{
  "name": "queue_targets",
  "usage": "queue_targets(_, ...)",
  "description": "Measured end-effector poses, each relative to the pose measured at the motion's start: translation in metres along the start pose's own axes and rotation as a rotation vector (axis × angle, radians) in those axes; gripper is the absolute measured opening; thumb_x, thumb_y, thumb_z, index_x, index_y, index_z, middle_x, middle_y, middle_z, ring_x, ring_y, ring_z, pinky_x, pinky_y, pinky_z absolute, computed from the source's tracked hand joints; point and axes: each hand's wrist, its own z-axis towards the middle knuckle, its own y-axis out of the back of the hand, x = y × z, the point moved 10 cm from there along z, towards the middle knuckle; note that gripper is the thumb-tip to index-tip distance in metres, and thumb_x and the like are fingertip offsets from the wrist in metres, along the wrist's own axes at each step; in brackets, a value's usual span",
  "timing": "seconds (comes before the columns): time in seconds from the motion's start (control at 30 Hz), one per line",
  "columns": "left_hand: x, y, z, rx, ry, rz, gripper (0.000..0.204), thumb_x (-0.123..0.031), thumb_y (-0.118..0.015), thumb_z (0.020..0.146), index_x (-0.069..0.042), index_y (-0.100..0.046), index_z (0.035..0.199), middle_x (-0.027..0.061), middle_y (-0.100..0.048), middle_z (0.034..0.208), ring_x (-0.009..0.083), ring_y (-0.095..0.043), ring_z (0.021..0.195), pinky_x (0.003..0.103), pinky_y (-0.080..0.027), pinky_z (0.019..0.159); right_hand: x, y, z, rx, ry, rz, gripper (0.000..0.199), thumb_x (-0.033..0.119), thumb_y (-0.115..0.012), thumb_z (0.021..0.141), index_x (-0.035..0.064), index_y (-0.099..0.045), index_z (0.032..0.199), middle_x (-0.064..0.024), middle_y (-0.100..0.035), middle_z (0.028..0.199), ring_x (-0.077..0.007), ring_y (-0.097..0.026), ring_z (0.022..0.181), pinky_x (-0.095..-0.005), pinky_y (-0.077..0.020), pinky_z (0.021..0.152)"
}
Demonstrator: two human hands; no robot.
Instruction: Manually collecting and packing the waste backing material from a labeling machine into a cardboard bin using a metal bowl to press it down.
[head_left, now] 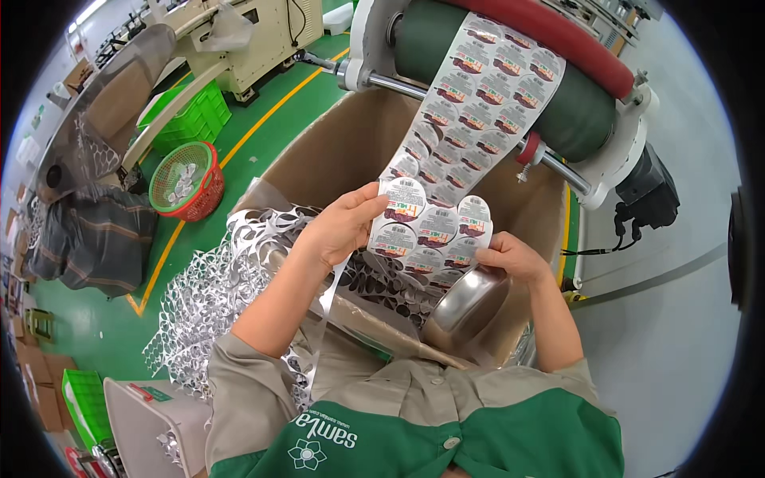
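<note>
A wide strip of printed foil lids point(490, 103), cut into rounds, hangs from a dark green roller point(430, 56) down to my hands. My left hand point(343, 227) pinches its left edge, thumb on a round lid. On the opposite edge, the thumb and fingers of my right hand point(514, 255) grip the strip. Just below my right hand a shiny steel bowl point(470, 311) sits tilted inside a big cardboard box point(311, 151). Cut-out scrap webbing point(215, 295) with round holes spills over the box's left side, and more lies in it under the strip.
A red roller point(550, 32) and a metal bar point(398, 84) cross above the box. On the green floor at left are a red basket point(211, 191) and a green crate point(199, 119). A pale bin point(131, 430) holds lids at lower left. A black motor point(649, 191) juts out at right.
</note>
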Motion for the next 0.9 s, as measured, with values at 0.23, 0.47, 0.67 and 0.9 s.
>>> queue_targets(0.23,0.004,-0.004,-0.003,0.049,-0.034,0.088,0.031,-0.012,-0.041,0.092,-0.001,-0.043,0.121,0.0059,-0.057,0.109,0.0110,-0.056,0.097,0.023,-0.047,0.078,0.011,0.010,-0.003,-0.119,0.106,0.135,0.027,0.029,-0.052,0.088,0.0053,-0.062,0.098,0.0067,-0.047,0.059,-0.0015,-0.039,0.044,-0.0177,-0.0300,0.039)
queue_targets(0.47,0.000,-0.012,-0.005,0.076,-0.048,0.125,0.031,-0.012,-0.041,0.093,0.000,-0.044,0.120,0.0053,-0.055,0.112,0.0105,-0.053,0.101,0.024,-0.042,0.086,0.004,0.010,-0.003,-0.066,0.092,0.138,0.025,0.027,-0.053,0.088,0.0053,-0.063,0.097,0.0053,-0.050,0.060,-0.0016,-0.041,0.043,-0.0183,-0.0321,0.038)
queue_targets(0.67,0.002,-0.008,0.002,0.055,-0.018,0.233,0.031,-0.012,-0.042,0.092,-0.001,-0.045,0.121,0.0016,-0.056,0.110,0.0074,-0.053,0.097,0.022,-0.042,0.081,-0.002,0.012,0.001,-0.047,0.069,0.097,0.025,0.026,-0.051,0.089,0.0061,-0.063,0.098,0.0057,-0.048,0.059,-0.0020,-0.039,0.044,-0.0188,-0.0304,0.039)
queue_targets(0.9,-0.059,0.042,0.038,-0.212,-0.231,1.232,0.044,-0.031,-0.063,0.079,0.002,-0.055,0.107,0.0148,-0.061,0.098,0.0232,-0.059,0.093,0.031,-0.044,0.082,-0.021,0.041,0.010,-0.290,-0.105,-0.381,0.053,0.043,-0.061,0.076,0.0015,-0.058,0.108,-0.0097,-0.062,0.091,-0.0152,-0.058,0.074,-0.0262,-0.0457,0.067)
